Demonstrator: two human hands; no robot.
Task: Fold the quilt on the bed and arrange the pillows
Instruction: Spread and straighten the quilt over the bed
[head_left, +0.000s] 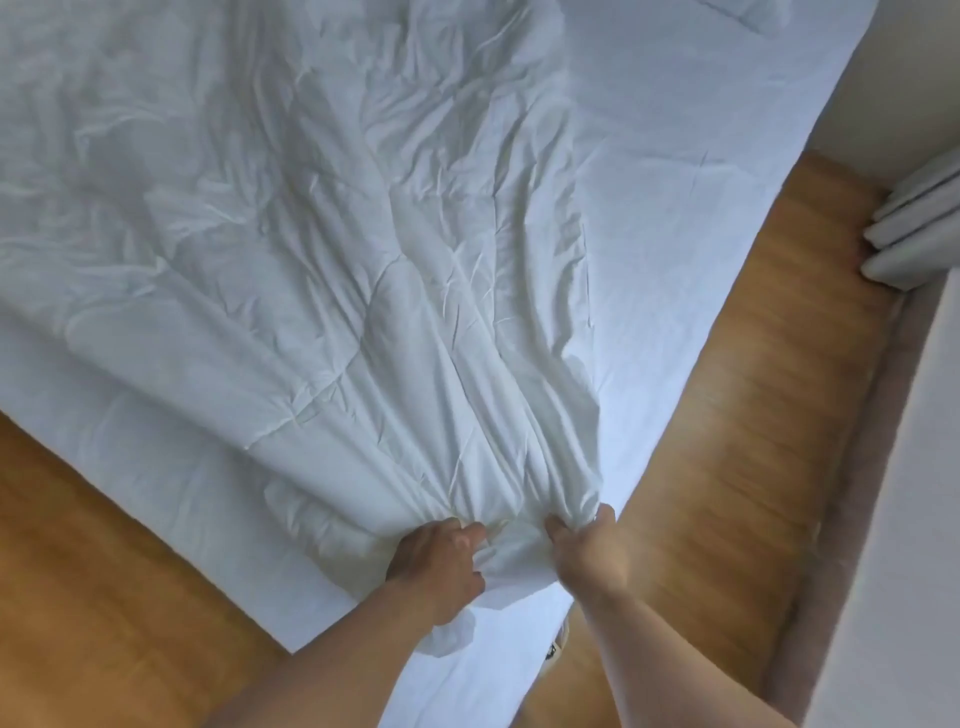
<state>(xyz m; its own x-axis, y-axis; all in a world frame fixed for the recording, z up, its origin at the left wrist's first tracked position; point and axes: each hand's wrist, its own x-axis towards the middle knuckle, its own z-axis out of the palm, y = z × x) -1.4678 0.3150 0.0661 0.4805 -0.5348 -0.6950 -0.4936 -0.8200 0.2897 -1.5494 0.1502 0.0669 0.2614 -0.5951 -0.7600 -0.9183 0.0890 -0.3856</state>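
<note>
A white crumpled quilt (322, 218) lies spread over the bed (691, 171), its near corner bunched at the bed's foot corner. My left hand (441, 564) grips the bunched quilt fabric from the left. My right hand (587, 551) pinches the same bunch from the right, thumb and fingers curled into the cloth. The two hands sit close together, a fold of quilt between them. A white pillow (748, 13) shows partly at the top edge, at the far end of the bed.
Wooden floor (727, 415) runs along the right side of the bed and on the left (93, 545) below its foot edge. A pale curtain (914, 228) hangs at the right by a white wall (904, 519).
</note>
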